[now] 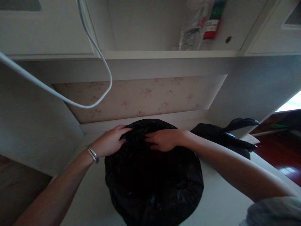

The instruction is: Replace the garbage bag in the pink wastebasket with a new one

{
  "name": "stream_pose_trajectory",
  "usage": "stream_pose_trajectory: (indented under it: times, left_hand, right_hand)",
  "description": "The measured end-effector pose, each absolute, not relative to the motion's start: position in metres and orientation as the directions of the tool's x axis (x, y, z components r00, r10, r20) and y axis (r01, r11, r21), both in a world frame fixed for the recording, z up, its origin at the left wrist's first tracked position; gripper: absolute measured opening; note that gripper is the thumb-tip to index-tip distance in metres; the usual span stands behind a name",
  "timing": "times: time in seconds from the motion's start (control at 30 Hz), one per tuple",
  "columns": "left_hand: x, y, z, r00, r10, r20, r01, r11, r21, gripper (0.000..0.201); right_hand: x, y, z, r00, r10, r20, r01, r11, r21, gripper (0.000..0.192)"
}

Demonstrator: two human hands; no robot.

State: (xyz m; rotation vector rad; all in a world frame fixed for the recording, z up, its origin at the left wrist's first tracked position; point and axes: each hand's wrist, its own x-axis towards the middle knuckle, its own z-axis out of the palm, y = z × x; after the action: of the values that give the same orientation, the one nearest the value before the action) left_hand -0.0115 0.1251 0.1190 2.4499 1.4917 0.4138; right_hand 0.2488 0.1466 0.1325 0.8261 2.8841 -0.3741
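One black bag (pixel 154 179) is seen lining a round bin, directly below and in front of both hands. The far rim of the bag is gripped by the left hand (pixel 109 142), whose fingers are curled over a bunched fold of plastic. The same rim is pinched just beside it by the right hand (pixel 164 139), fingers pressed into the plastic; the two hands are near each other but apart. Two thin bangles (pixel 93 154) are worn on the left wrist.

A second black bag (pixel 223 135) is lying to the right of the right hand, behind the forearm, on the pale surface (pixel 221 197) that carries the bin. Whether it is filled cannot be told.

One white cable (pixel 94 59) is hung in a loop above and left of the left hand. One shelf (pixel 164 55) is set high above both hands, and on it two things are made out: a clear wrapper (pixel 192 34) and, touching its right side, a red-labelled container (pixel 211 26). Floral wallpaper (pixel 141 97) is seen beyond the hands, under the shelf.
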Motion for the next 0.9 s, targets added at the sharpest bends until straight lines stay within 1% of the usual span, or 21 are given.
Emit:
stream_pose_trajectory:
  times: [0.07, 0.1, 0.17, 0.23, 0.3, 0.37, 0.47, 0.53, 0.57, 0.63, 0.7, 0.73, 0.8, 0.83, 0.9]
  left_hand:
    - [-0.016, 0.121, 0.120, 0.427, 0.896, 0.119, 0.819, -0.439, 0.369, 0.050]
    - [-0.018, 0.118, 0.121, 0.417, 0.902, 0.116, 0.824, -0.428, 0.371, 0.048]
    - [-0.021, 0.110, 0.123, 0.383, 0.919, 0.096, 0.850, -0.391, 0.352, 0.048]
    - [-0.025, 0.101, 0.127, 0.343, 0.937, 0.066, 0.886, -0.346, 0.310, 0.051]
    - [-0.028, 0.095, 0.134, 0.318, 0.948, 0.018, 0.909, -0.311, 0.278, 0.051]
    - [-0.030, 0.093, 0.140, 0.315, 0.949, -0.010, 0.910, -0.298, 0.288, 0.048]
    - [-0.031, 0.103, 0.144, 0.300, 0.950, 0.082, 0.874, -0.309, 0.376, 0.049]
    - [-0.031, 0.115, 0.141, 0.250, 0.960, 0.125, 0.852, -0.280, 0.442, 0.058]
    - [-0.030, 0.121, 0.138, 0.221, 0.969, 0.109, 0.844, -0.246, 0.477, 0.061]
    - [-0.030, 0.130, 0.131, 0.185, 0.982, 0.042, 0.798, -0.175, 0.577, 0.060]
    - [-0.031, 0.135, 0.126, 0.173, 0.985, -0.012, 0.685, -0.112, 0.719, 0.053]
    - [-0.033, 0.134, 0.124, 0.161, 0.986, -0.035, 0.620, -0.074, 0.781, 0.050]
    - [-0.039, 0.130, 0.121, 0.117, 0.989, -0.089, 0.527, 0.014, 0.850, 0.052]
    - [-0.043, 0.127, 0.118, 0.084, 0.990, -0.112, 0.496, 0.056, 0.866, 0.054]
    - [-0.051, 0.116, 0.107, -0.005, 0.993, -0.120, 0.403, 0.112, 0.908, 0.055]
  right_hand:
    - [0.263, 0.142, 0.145, -0.855, 0.515, -0.060, 0.513, 0.823, -0.246, 0.032]
    - [0.270, 0.141, 0.151, -0.835, 0.550, 0.013, 0.530, 0.811, -0.248, 0.032]
    - [0.287, 0.140, 0.156, -0.734, 0.662, 0.151, 0.631, 0.748, -0.208, 0.033]
    - [0.301, 0.142, 0.153, -0.621, 0.750, 0.226, 0.736, 0.658, -0.159, 0.041]
    - [0.311, 0.147, 0.145, -0.558, 0.803, 0.209, 0.793, 0.590, -0.148, 0.049]
    - [0.315, 0.152, 0.135, -0.540, 0.829, 0.144, 0.814, 0.558, -0.161, 0.051]
    - [0.311, 0.162, 0.124, -0.557, 0.820, 0.128, 0.798, 0.572, -0.189, 0.045]
    - [0.304, 0.168, 0.121, -0.585, 0.794, 0.162, 0.762, 0.607, -0.224, 0.043]
    - [0.301, 0.172, 0.120, -0.593, 0.786, 0.176, 0.747, 0.618, -0.244, 0.043]
    - [0.295, 0.178, 0.119, -0.599, 0.781, 0.177, 0.728, 0.623, -0.287, 0.041]
    - [0.292, 0.183, 0.120, -0.592, 0.791, 0.152, 0.715, 0.603, -0.355, 0.042]
    - [0.293, 0.184, 0.121, -0.577, 0.804, 0.144, 0.706, 0.579, -0.407, 0.045]
    - [0.299, 0.184, 0.123, -0.511, 0.843, 0.169, 0.662, 0.511, -0.549, 0.054]
    - [0.305, 0.183, 0.122, -0.451, 0.870, 0.199, 0.613, 0.464, -0.639, 0.056]
    - [0.322, 0.175, 0.116, -0.264, 0.929, 0.260, 0.449, 0.357, -0.819, 0.051]
